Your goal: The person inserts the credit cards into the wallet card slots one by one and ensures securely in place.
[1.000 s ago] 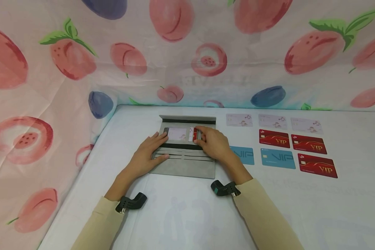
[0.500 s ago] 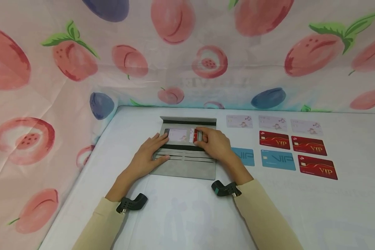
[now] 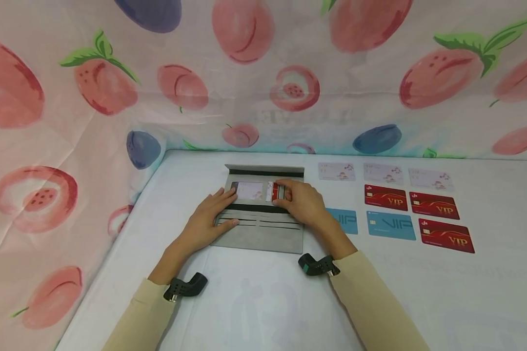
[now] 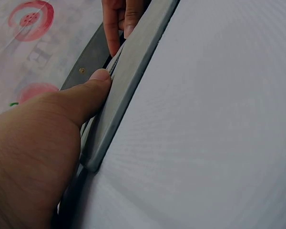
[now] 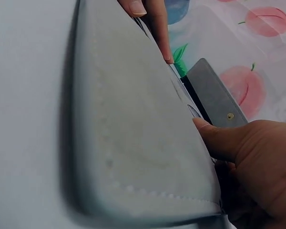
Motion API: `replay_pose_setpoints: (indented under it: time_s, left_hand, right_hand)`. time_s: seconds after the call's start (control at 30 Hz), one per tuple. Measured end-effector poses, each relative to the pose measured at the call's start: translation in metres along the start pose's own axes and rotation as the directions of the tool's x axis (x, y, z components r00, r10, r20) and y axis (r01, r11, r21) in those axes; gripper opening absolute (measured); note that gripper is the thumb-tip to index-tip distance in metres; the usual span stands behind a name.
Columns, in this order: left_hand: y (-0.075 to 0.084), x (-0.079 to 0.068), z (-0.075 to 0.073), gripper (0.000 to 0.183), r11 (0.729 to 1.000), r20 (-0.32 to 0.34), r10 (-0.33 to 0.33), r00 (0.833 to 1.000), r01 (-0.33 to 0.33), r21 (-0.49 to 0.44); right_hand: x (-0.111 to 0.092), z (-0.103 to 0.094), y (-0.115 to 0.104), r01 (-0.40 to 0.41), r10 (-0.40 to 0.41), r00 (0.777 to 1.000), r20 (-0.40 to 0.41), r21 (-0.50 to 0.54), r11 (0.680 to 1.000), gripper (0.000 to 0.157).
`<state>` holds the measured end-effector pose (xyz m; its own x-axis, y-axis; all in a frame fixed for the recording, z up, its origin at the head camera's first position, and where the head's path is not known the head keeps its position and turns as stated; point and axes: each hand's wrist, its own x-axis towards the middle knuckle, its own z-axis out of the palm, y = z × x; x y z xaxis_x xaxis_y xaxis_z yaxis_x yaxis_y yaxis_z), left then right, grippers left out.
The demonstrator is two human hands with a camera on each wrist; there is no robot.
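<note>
"On the white desk (image 3: pixel 254 302), a grey wallet (image 3: pixel 263 238) lies open. What does the left hand (image 3: pixel 204 218) do?"

"It rests on the left side of the wallet, with its fingers out straight."

"And the right hand (image 3: pixel 305 202)?"

"It is at the right side of the wallet. Its thumb and pointer finger are bent, and they pinch a red card (image 3: pixel 274 191) in the wallet."

"Is anything else in there?"

"Yes, a pale pink card (image 3: pixel 249 190) shows in the far half of the wallet."

"What is to the right of the wallet?"

"Three pale cards (image 3: pixel 383 174), three shiny red VIP cards (image 3: pixel 386 197) and two blue VIP cards (image 3: pixel 391 225). The right arm hides a bit of the blue one nearest the wallet."

"And behind the wallet?"

"A pink cloth (image 3: pixel 334 92) with big fruit on it."
</note>
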<state>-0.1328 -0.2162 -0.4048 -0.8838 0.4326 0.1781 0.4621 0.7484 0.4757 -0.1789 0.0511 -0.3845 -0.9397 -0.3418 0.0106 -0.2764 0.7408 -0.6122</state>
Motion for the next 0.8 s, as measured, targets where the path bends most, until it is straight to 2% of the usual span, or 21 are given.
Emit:
replay_pose_setpoints:
  time_s: [0.2, 0.3, 0.4, 0.6, 0.8]
  left_hand:
    - [0.001, 0.0, 0.001, 0.065, 1.0, 0.003, 0.001, 1.0, -0.001, -0.001]
    - [0.001, 0.0, 0.001, 0.065, 1.0, -0.001, 0.003, 1.0, -0.003, 0.002]
    - [0.001, -0.001, 0.001, 0.065, 1.0, -0.007, 0.01, 1.0, -0.01, 0.003]
    - [0.001, -0.001, 0.0, 0.064, 1.0, -0.005, 0.011, 1.0, -0.011, 0.001]
    - [0.0, 0.0, 0.0, 0.066, 1.0, 0.0, 0.007, 1.0, -0.007, -0.008]
  right_hand:
    - [-0.001, -0.003, 0.0, 0.032, -0.031, 0.998, 0.047, -0.017, 0.999, 0.056]
    - [-0.002, -0.011, -0.002, 0.062, -0.064, 0.995, 0.078, 0.026, 0.998, 0.061]
    - [-0.005, -0.023, -0.004, 0.092, -0.099, 0.992, 0.081, 0.086, 0.992, 0.058]
    - [-0.018, -0.047, -0.002, 0.134, -0.134, 0.991, -0.013, 0.156, 0.979, 0.039]
    - [-0.038, -0.06, 0.02, 0.132, -0.11, 0.987, -0.121, 0.187, 0.974, 0.032]
